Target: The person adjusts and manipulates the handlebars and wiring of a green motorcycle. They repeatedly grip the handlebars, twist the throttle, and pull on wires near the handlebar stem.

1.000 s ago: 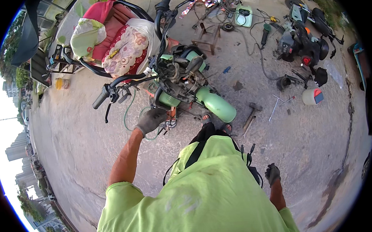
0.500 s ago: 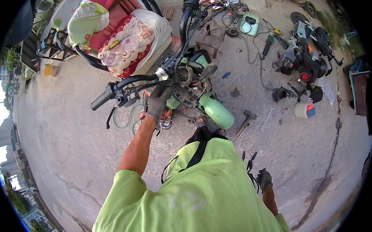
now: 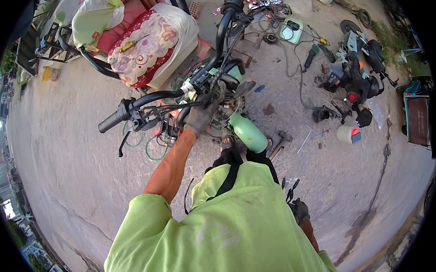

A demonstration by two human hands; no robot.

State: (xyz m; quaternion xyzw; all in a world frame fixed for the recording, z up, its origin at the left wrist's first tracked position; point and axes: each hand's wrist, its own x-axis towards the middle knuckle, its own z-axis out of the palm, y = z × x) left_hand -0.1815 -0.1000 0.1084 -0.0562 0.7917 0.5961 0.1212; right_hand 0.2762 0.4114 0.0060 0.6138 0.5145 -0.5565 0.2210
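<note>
A black handlebar [image 3: 160, 95] with cables and levers spans a partly stripped motorbike with a light green tank-shaped part [image 3: 247, 132]. My left hand [image 3: 198, 120], in a grey glove, reaches in below the middle of the bar, among the cables by the steering head. Its fingers are hidden there, so their grip cannot be told. Low at my right side, my gloved right hand [image 3: 300, 210] is closed around a bundle of black cables [image 3: 289, 195], whose loose ends stick up. Part of that hand's grip is hidden.
A cloth-covered armchair [image 3: 146, 47] stands at upper left with a yellow-handled tool on it. A hammer [image 3: 280, 142] and metal rods [image 3: 304, 139] lie right of my feet. Farther right are another dismantled bike [image 3: 356, 79], a small tub [image 3: 347, 134] and cords [image 3: 300, 79].
My left hand has moved right and slightly down, deeper under the bar. The right hand has shifted a little left along with the black cables. My view has shifted slightly.
</note>
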